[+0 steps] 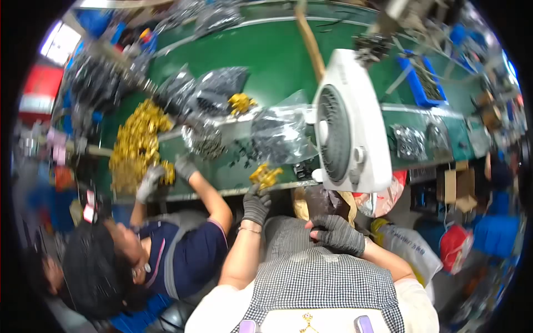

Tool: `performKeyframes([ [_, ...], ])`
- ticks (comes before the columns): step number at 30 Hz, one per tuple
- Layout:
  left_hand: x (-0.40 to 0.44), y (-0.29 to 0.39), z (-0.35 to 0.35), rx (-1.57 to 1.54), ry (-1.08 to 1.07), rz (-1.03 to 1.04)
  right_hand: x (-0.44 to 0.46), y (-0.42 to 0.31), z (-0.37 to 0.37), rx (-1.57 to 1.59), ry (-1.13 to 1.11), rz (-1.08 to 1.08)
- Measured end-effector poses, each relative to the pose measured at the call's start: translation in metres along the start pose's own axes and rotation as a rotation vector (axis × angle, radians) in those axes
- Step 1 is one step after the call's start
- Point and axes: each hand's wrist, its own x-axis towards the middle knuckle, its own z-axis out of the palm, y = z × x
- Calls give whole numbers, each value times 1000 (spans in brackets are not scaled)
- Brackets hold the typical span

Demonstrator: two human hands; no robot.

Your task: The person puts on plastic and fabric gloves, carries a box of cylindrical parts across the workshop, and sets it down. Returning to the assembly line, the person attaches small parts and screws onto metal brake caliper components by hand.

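**Green workbench (266, 50): drop hazard near white box fan (363, 122)**

Right hand (338, 234), wearer's side of fan: fingers curled; contents cannot be determined. Left hand (257, 206), left of fan: fingertips grip yellow part cluster (266, 175). A loose fingertip hold could drop the cluster over the bench edge. Cluster: glossy, irregular, knobbly.

No wording, brand or number could be made out for certain. Blurred blue lettering ran across the pale plastic bag (404, 248) to the right of the right hand (337, 233), and a faint mark, too small to read, stood on the white fan (363, 119) ahead of that hand.
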Motion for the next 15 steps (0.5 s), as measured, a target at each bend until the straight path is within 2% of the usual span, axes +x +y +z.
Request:
performKeyframes([
  [3, 32, 20, -10, -6, -15, 10, -20, 1, -7, 84, 91, -17],
  [4, 40, 26, -16, 34, -71, 16, -27, 10, -11, 19, 142, -101],
  [6, 57, 32, -26, 351, 214, 179, -40, 33, -18, -33, 307, -193],
  [7, 71, 47, -37, 329, 100, 77, -48, 42, -17, -50, 394, -243],
  [8, 81, 53, -44, 373, 82, 116, -52, 56, -17, -9, 419, -247],
  [9, 97, 69, -58, 267, -530, -199, -56, 67, -16, 33, 431, -252],
  [10, 98, 66, -53, 342, -132, 9, -66, 71, -14, 29, 464, -262],
  [11, 89, 66, -42, 320, -109, -35, -72, 83, -13, -34, 542, -362],
  [12, 108, 80, -57, 350, -20, -33, -81, 88, -12, -8, 553, -360],
  [14, 89, 67, -33, 430, 243, 198, -99, 98, -19, 27, 554, -344],
  [15, 87, 68, -33, 394, 272, 242, -105, 106, -25, 41, 547, -334],
])
